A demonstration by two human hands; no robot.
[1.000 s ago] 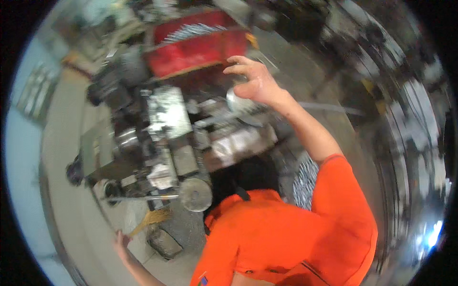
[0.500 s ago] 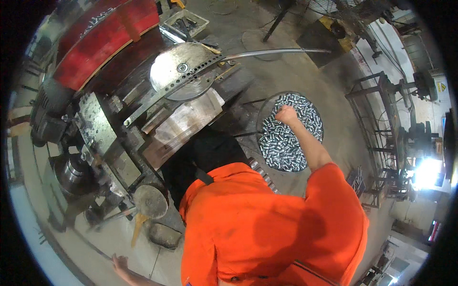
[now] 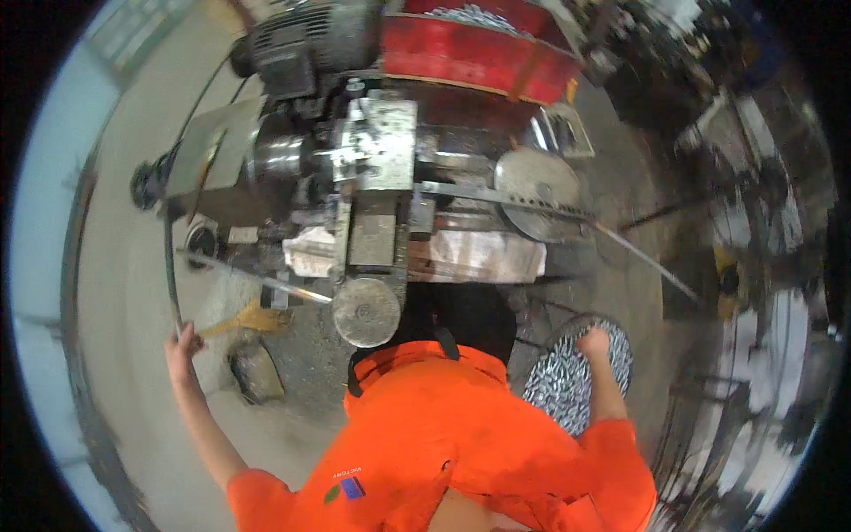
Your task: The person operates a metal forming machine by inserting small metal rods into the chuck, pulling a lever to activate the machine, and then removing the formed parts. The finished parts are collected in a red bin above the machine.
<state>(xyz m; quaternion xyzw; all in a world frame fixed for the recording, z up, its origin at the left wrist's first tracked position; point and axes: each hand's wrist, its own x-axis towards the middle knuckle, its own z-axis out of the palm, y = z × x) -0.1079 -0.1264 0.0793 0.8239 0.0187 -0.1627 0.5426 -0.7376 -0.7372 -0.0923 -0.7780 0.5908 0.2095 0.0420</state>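
My left hand (image 3: 183, 344) is closed around the lower end of a long dark lever (image 3: 170, 266), left of the lathe-like machine. That lever runs up to the machine's headstock (image 3: 217, 168). My right hand (image 3: 594, 340) is at the round pan, its fingers closed over the heap of small shiny metal cylinders (image 3: 560, 381). Whatever those fingers hold is hidden. Between my hands are the machine's metal slide block (image 3: 379, 146), a round handwheel-like disc (image 3: 365, 312) and a perforated flat bar (image 3: 479, 192) crossing a larger disc (image 3: 541, 182).
A red bin (image 3: 461, 53) of metal pieces stands behind the machine, near an electric motor (image 3: 310, 44). A thin rod (image 3: 651, 262) sticks out to the right. A dirty container (image 3: 254, 371) and a yellow brush-like thing (image 3: 253, 319) are on the floor at left.
The view has swung left, bringing the whole machine to the middle. My left hand has gone from open beside the machine to gripping the lever. The right hand stays at the pan.
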